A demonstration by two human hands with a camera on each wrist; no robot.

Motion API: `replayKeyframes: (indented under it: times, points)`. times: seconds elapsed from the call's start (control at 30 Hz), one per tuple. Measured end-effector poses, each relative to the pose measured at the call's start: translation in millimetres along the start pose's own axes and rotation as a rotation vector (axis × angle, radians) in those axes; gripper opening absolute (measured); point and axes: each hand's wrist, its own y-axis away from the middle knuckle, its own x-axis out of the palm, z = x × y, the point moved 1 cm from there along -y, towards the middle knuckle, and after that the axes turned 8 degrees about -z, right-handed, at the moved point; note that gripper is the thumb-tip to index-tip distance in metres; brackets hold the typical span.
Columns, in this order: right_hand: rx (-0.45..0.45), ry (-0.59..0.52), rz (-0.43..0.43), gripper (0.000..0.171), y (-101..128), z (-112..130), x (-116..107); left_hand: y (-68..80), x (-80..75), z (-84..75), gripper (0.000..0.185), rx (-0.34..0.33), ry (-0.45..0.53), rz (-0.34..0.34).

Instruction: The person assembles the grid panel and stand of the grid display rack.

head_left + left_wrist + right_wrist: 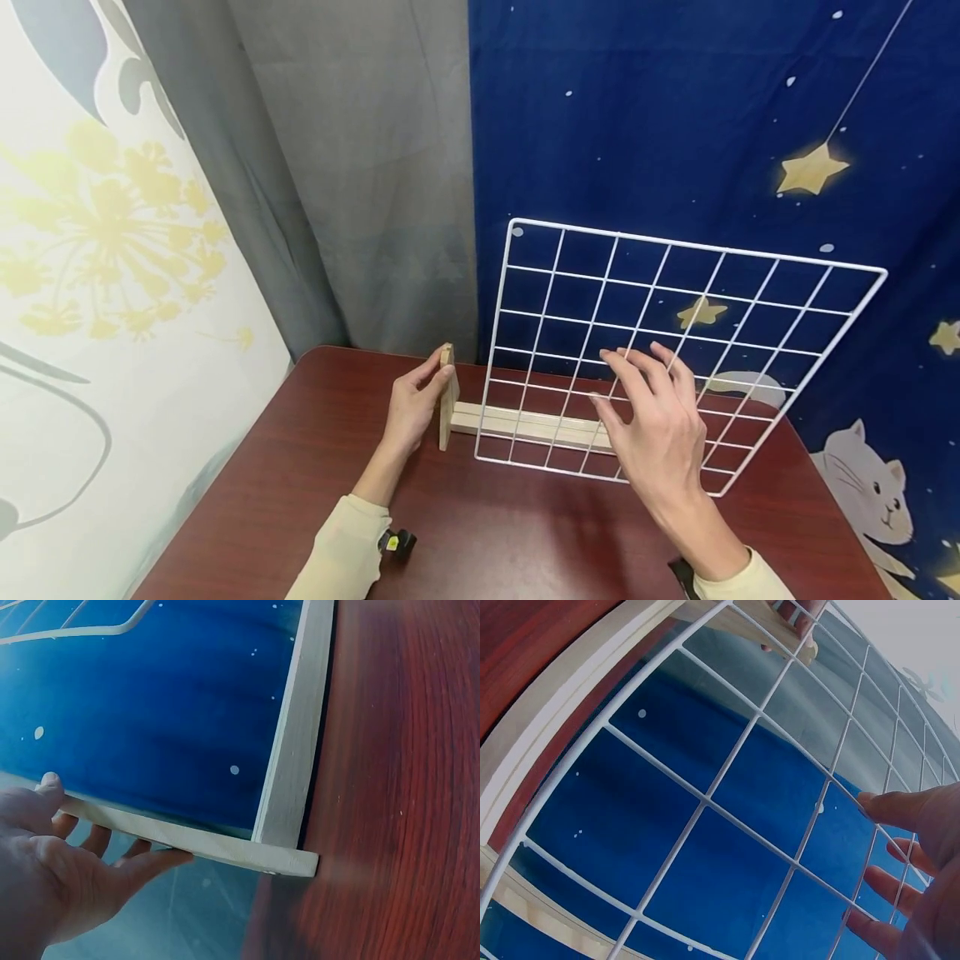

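A white wire grid panel (581, 317) is held up by my right hand (656, 425), whose fingers and thumb are at its wires near the middle. The panel leans above a wooden stand with a long slotted base bar (536, 425). My left hand (412, 408) pinches the upright end board (447, 400) at the bar's left end, thumb on the near side. In the left wrist view, the board (202, 844) meets the bar (292, 742) at a corner. The right wrist view shows the panel (705, 799) in front of the stand; the stand's other end (547, 922) is partly cut off.
The stand is on a dark red-brown table (300, 467) with a rounded back left corner. A grey curtain (390, 167) and a blue starry curtain (637, 125) hang close behind it. At the left is a pale flower-patterned wall (112, 225).
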Motion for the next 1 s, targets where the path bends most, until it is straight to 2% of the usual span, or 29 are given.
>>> replayKeyframes:
  times: [0.13,0.47,0.73,1.0]
  points:
    - [-0.006,-0.008,-0.029,0.067,-4.8,-1.2,1.8,-2.0,-3.4,-0.9,0.046,-0.009,0.0,0.03]
    - [-0.057,0.029,-0.062,0.057,-33.0,-0.1,3.2,-6.7,-0.1,6.0,0.046,0.013,-0.041,0.031]
    - [-0.04,0.057,-0.058,0.047,-70.6,8.1,0.8,-4.5,0.3,6.2,0.047,0.046,-0.073,-0.018]
    - [-0.065,0.07,-0.046,0.044,-87.5,10.3,8.4,-0.9,4.1,10.2,0.047,0.039,-0.081,-0.032]
